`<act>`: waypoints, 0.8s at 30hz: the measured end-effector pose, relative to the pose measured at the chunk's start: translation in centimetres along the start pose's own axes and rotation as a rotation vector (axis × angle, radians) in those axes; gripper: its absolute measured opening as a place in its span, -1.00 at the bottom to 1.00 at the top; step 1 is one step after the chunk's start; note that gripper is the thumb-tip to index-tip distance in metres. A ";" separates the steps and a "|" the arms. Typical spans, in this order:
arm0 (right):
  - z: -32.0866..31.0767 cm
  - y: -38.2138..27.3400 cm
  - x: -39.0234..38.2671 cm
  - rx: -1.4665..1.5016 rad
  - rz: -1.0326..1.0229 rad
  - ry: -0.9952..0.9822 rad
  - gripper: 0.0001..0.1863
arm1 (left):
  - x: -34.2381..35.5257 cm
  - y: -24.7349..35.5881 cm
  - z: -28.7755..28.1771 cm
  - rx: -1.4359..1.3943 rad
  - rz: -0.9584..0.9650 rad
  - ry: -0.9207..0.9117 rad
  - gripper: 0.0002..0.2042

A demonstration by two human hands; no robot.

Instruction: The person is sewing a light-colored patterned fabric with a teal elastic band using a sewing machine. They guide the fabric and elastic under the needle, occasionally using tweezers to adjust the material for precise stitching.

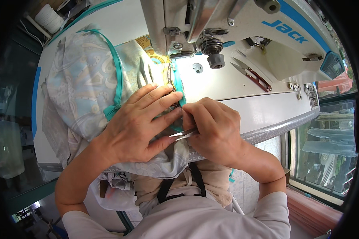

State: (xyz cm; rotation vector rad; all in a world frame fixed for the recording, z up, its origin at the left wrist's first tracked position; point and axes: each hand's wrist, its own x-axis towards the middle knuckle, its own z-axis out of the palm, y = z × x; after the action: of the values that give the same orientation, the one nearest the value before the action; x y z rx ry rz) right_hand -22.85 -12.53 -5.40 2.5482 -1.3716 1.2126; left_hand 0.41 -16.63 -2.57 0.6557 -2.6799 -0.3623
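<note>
My left hand (137, 123) lies flat with fingers spread on a pale patterned fabric (81, 75), near a teal zipper tape (178, 79). Close beside it, my right hand (215, 129) is closed, its thumb and fingers pinched at the tape's near end. Out of the right fist, toward the left thumb, sticks a metal tool with two slender pointed tips (183, 135); the palm hides its handle. Brown and yellow patterned cloth (158, 59) borders the tape under the lit sewing machine head (183, 49). Another teal zipper strip (116, 67) curves over the bunched fabric at left.
Red-handled thread snips (253, 75) lie on the machine bed right of the needle area. Several small bobbins (295, 87) sit at the far right. A ruler strip (275, 126) lines the table's front edge. A white thread cone (48, 19) stands at the back left.
</note>
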 end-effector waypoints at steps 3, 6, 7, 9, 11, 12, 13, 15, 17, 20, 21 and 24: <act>-0.1 -0.1 0.0 -0.012 -0.022 0.018 -0.78 | 0.0 0.2 -0.1 -0.009 -0.018 0.006 -0.40; 0.3 -0.1 -0.2 -0.074 -0.054 0.048 -0.79 | -0.1 0.3 -0.1 -0.002 -0.028 0.001 -0.39; 0.2 -0.1 -0.2 -0.074 -0.055 0.032 -0.79 | -0.1 0.3 -0.2 0.002 -0.028 -0.002 -0.39; 0.0 0.0 -0.1 -0.073 -0.059 -0.001 -0.80 | 0.0 0.3 -0.1 0.003 -0.026 -0.002 -0.39; -0.1 -0.1 -0.1 -0.070 -0.058 -0.015 -0.80 | 0.0 0.3 -0.1 0.003 -0.025 0.001 -0.39; -0.1 -0.1 0.0 -0.069 -0.058 -0.022 -0.80 | 0.0 0.3 -0.1 0.003 -0.025 0.004 -0.39; -0.1 -0.1 0.0 -0.073 -0.057 -0.023 -0.80 | 0.0 0.3 -0.1 0.002 -0.025 0.006 -0.39; 0.0 0.0 0.0 -0.082 -0.056 -0.025 -0.80 | 0.1 0.4 -0.1 0.000 -0.026 0.011 -0.40; -0.1 -0.1 0.0 -0.078 -0.045 -0.036 -0.80 | 0.1 0.4 -0.1 -0.002 -0.025 0.014 -0.40; 0.1 0.1 -0.1 -0.073 -0.026 -0.050 -0.80 | 0.2 0.3 -0.1 -0.002 -0.025 0.009 -0.41; 0.2 0.1 -0.1 -0.072 -0.021 -0.054 -0.79 | 0.1 0.3 -0.1 0.000 -0.025 0.008 -0.41; -1.3 0.7 0.8 0.009 -0.011 -0.070 -0.76 | 0.1 0.2 -0.1 -0.005 -0.015 -0.001 -0.42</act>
State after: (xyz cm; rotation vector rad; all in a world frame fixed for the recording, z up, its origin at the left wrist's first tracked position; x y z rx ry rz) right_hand -23.87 -13.09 -4.22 2.6245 -1.3658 1.1412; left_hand 0.31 -16.49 -2.35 0.6745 -2.6753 -0.3730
